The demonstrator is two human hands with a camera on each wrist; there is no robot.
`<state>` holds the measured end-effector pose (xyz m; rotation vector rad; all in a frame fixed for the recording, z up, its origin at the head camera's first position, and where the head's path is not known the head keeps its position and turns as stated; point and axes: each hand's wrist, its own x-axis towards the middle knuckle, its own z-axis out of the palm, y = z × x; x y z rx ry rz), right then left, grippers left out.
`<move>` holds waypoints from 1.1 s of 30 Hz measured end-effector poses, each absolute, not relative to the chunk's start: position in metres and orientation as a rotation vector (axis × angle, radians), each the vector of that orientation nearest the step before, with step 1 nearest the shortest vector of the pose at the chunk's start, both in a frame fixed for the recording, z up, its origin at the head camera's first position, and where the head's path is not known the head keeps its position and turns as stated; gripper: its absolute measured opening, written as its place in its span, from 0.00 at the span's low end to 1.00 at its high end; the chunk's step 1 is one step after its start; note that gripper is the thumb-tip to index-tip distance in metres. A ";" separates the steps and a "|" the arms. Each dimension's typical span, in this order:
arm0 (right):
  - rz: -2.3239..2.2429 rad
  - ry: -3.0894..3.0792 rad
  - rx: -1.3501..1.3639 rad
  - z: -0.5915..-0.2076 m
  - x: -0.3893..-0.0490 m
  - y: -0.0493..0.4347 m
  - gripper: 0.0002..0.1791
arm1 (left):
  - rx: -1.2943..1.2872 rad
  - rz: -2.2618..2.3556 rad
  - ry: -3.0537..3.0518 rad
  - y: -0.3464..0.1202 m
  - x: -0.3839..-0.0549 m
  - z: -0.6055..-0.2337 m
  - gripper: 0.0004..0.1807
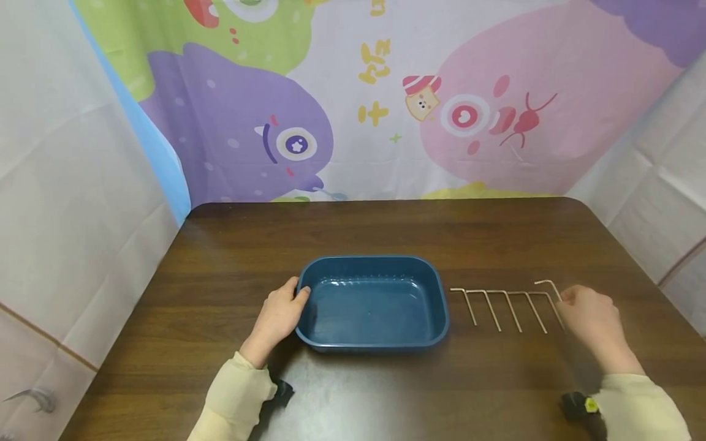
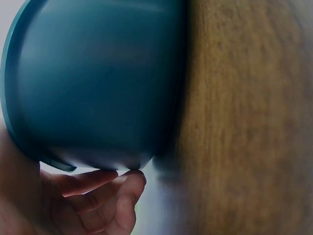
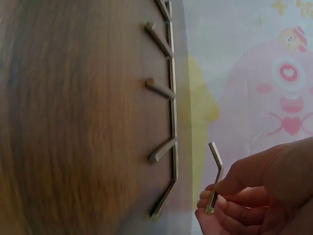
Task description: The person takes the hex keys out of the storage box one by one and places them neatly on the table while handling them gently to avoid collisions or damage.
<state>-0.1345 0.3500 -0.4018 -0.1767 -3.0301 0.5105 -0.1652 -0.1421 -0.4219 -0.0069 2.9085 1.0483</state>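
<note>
My left hand (image 1: 276, 315) grips the left end of a dark blue rectangular tub (image 1: 369, 312), thumb over the rim and fingers on the outer wall. In the left wrist view the tub's outer wall (image 2: 98, 73) fills much of the picture, with fingertips against it. To the right, my right hand (image 1: 594, 321) pinches an L-shaped hex key (image 3: 217, 161) between thumb and fingers, its short bent end sticking out. Beside that hand, several more hex keys (image 1: 493, 311) lie in a row on the table, short arms in line and long arms slanting toward me.
The brown wooden table (image 1: 165, 355) carries all of this. A cartoon-printed cloth (image 1: 380, 141) hangs behind its far edge, and pale sheets (image 1: 72, 184) flank both sides. Dark wrist-camera mounts (image 1: 576, 405) show below the sleeves.
</note>
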 end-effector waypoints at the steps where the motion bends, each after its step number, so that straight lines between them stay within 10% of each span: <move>1: 0.508 -3.036 -0.182 -0.403 -0.134 0.353 0.17 | -0.007 1.049 2.908 -0.142 -0.165 -0.422 0.20; 33: 0.462 -3.098 -0.317 -0.413 -0.127 0.374 0.10 | 0.003 1.038 2.911 -0.142 -0.166 -0.422 0.19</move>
